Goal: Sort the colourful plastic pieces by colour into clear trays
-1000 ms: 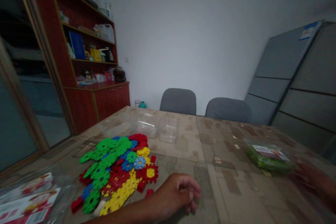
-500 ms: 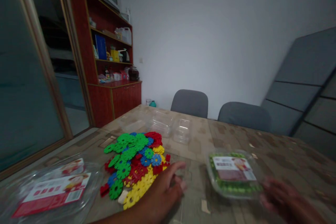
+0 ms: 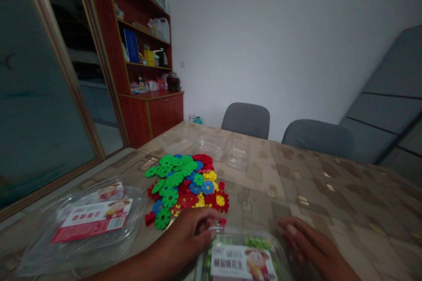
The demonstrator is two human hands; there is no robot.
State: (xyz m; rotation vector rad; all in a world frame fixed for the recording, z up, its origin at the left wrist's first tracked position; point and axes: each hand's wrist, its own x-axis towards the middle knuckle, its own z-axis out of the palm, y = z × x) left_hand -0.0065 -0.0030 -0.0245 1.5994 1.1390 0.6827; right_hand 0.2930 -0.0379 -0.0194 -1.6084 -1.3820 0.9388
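Note:
A clear plastic box (image 3: 245, 254) with green pieces inside and a printed label on its lid sits at the near edge of the table. My left hand (image 3: 191, 230) rests curled against its left rim, over the near edge of a pile of red, yellow, green and blue snowflake-shaped plastic pieces (image 3: 184, 184). My right hand (image 3: 308, 243) lies against the box's right side with fingers stretched out along it. Both hands bracket the box between them.
A clear lid with a red and white label (image 3: 89, 221) lies at the near left. Several empty clear plastic trays (image 3: 217, 147) stand beyond the pile. Two grey chairs (image 3: 247, 119) are at the table's far side. A wooden cabinet (image 3: 145, 66) stands at the left.
The box of green pieces has come from the right side of the table to the near edge in front of me, with my right hand moving with it. My left hand has shifted against it.

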